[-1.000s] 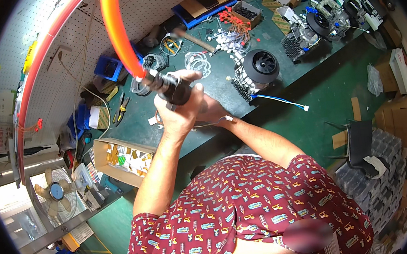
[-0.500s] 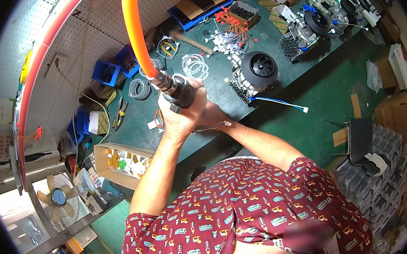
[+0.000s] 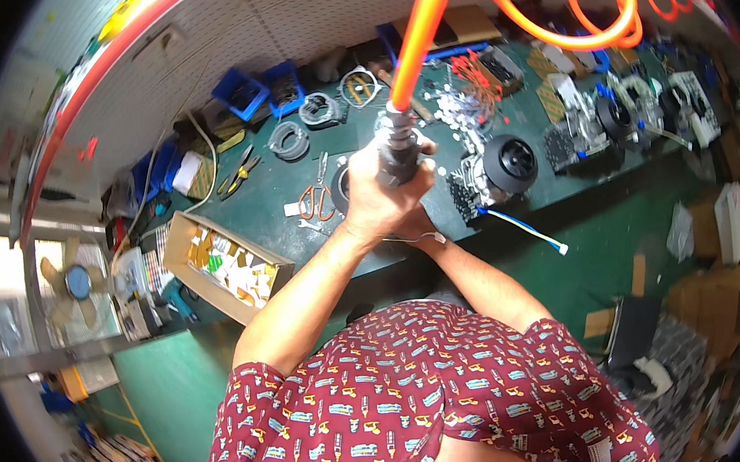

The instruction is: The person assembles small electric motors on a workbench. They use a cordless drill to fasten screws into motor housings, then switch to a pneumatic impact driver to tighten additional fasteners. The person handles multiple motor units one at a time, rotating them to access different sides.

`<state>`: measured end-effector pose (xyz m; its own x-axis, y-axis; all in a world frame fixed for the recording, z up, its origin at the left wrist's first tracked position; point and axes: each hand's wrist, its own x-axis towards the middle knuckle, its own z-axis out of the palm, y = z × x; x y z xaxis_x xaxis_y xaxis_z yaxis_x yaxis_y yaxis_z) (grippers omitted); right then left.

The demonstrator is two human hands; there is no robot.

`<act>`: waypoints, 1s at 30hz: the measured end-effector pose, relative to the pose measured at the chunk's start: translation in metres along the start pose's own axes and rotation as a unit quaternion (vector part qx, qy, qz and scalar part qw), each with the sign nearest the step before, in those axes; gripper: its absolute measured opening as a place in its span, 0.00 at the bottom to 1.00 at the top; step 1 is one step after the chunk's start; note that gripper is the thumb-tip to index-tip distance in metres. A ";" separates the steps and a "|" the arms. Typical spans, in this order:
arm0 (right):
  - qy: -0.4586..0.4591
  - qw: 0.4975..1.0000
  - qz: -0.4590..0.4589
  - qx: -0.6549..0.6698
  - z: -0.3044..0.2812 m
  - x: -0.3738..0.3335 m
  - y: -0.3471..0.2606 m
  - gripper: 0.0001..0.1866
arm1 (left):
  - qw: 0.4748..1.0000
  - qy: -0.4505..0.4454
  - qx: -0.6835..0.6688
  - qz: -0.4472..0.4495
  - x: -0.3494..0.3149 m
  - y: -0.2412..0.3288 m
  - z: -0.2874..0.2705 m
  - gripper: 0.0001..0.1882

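A: The green table (image 3: 294, 180) is carrying a lot: a cardboard box of small parts (image 3: 224, 267) at its left end, blue bins (image 3: 260, 88) at the back, and a black round motor (image 3: 510, 164) just right of the hands. What is worrying you?

B: The orange coiled air hose (image 3: 545, 9) first. It is looping overhead and running down into the grey pneumatic tool (image 3: 397, 144), so it is likely pulling the tool sideways; I judge a slip could swing the tip off its mark.

A: How are the hands sitting?

B: The left hand (image 3: 377, 196) is wrapping closed around the tool body, held upright over the table's front middle. The right hand (image 3: 419, 226) is lying mostly hidden beneath it; I cannot tell whether it is gripping or only steadying something.

A: Anything smaller?

B: The white-and-blue wire (image 3: 521, 227) is trailing off the table edge near the right forearm, so an elbow could be snagging it. The orange-handled scissors (image 3: 318, 196) and the scattered white small pieces (image 3: 456, 111) are lying near the tool, and a jerk could be knocking them off.
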<state>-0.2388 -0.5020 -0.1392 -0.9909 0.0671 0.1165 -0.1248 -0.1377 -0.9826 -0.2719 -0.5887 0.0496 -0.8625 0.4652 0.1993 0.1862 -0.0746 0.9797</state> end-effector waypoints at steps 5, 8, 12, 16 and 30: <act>-0.029 0.998 0.053 0.026 0.006 0.006 -0.024 0.44 | 0.997 -0.002 -0.011 0.079 0.006 0.056 -0.037 0.14; 0.029 0.987 0.120 -0.107 0.003 -0.002 0.005 0.46 | 0.990 0.047 0.049 0.123 0.008 0.065 -0.072 0.13; 0.005 0.981 0.120 -0.151 0.003 0.000 0.014 0.47 | 0.975 0.150 0.089 0.141 0.003 0.019 -0.111 0.11; -0.006 0.983 0.098 -0.154 -0.002 0.000 0.019 0.46 | 0.974 0.200 -0.014 0.101 -0.003 -0.012 -0.115 0.12; -0.047 0.971 0.110 -0.208 -0.002 0.005 0.012 0.37 | 0.970 0.208 -0.066 0.109 -0.010 -0.014 -0.119 0.10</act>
<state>-0.2448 -0.5017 -0.1512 -0.9938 -0.0113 -0.1102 0.1029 0.2731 -0.9565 -0.3225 -0.6973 0.0362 -0.9297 0.0307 0.3670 0.3476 -0.2555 0.9022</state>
